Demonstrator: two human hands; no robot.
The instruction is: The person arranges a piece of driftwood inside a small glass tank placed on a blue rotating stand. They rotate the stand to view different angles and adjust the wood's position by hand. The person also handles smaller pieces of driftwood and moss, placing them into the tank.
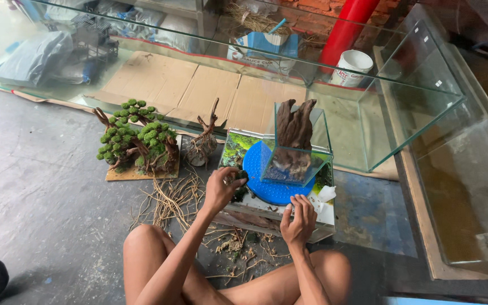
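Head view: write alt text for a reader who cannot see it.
A seated person's left hand holds dark moss beside a small glass tank with driftwood on a blue turntable; the right hand rests near its edge. A mossy bonsai model stands left.

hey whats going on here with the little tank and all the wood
A person sits cross-legged on the floor at a small glass tank holding a piece of driftwood, set on a blue round disc. The left hand holds a dark green clump beside the disc; the right hand rests at the disc's near edge. A finished moss-covered bonsai piece and loose roots lie to the left, a large glass aquarium behind.
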